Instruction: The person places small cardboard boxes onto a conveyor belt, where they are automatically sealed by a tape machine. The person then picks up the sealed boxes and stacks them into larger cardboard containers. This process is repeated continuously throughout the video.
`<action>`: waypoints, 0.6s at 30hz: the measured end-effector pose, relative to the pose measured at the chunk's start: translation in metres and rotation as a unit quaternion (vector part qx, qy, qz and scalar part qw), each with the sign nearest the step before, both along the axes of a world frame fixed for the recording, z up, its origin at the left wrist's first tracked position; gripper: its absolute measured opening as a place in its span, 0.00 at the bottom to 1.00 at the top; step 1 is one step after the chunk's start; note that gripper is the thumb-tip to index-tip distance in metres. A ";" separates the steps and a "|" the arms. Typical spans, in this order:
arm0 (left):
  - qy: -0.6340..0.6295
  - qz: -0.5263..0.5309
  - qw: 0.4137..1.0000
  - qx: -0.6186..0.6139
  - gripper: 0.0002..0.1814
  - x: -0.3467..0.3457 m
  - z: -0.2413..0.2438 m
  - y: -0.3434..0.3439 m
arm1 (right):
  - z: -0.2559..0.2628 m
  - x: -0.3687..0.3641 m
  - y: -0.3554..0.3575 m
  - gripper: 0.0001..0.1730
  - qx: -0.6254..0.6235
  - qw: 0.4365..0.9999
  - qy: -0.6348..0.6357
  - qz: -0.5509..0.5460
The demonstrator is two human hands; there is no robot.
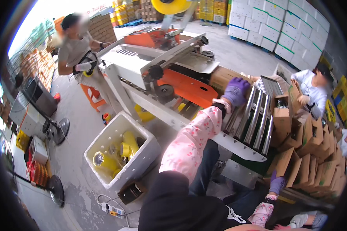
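My left hand [236,91], in a purple glove, lies over the near end of a cardboard box [222,78] with its fingers bent on it. That box sits at the mouth of a carton sealing machine [173,83], beside its orange side plate. Metal rollers [253,115] of the conveyor run just right of this hand. My right hand [277,184], gloved alike, is lower right against an open cardboard carton [283,163]. One finger points up along its side; the other fingers are partly hidden, so its grip is unclear.
A foam box [121,153] with yellow tape rolls stands on the floor left, near a power strip [112,210]. More open cartons [313,135] crowd the right, where a person [313,86] handles one. Another person [78,52] stands beyond the machine. White boxes [257,26] are stacked behind.
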State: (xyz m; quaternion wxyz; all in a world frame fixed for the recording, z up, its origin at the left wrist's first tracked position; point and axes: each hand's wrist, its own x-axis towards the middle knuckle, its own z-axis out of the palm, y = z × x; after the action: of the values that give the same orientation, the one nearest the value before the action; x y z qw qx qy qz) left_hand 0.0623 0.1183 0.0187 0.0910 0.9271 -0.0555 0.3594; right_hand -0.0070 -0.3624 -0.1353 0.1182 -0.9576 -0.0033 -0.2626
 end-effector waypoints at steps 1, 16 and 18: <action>-0.002 0.016 1.000 0.001 0.31 -0.004 0.005 0.008 | -0.009 0.006 -0.019 0.32 0.074 0.993 0.090 -0.008; 0.523 -0.342 0.697 -0.351 0.21 -0.176 -0.196 -0.273 | 0.091 -0.003 0.045 0.24 -0.060 0.957 0.212 0.187; 0.497 -0.337 0.663 -0.447 0.22 -0.174 -0.197 -0.290 | 0.100 -0.027 0.055 0.22 -0.062 0.971 0.169 0.156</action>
State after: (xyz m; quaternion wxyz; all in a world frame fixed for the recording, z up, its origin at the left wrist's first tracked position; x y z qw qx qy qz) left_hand -0.1120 -0.1714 -0.1784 0.6232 0.7342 -0.1438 -0.2279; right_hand -0.0344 -0.3077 -0.0356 0.0969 -0.9813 -0.1488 -0.0745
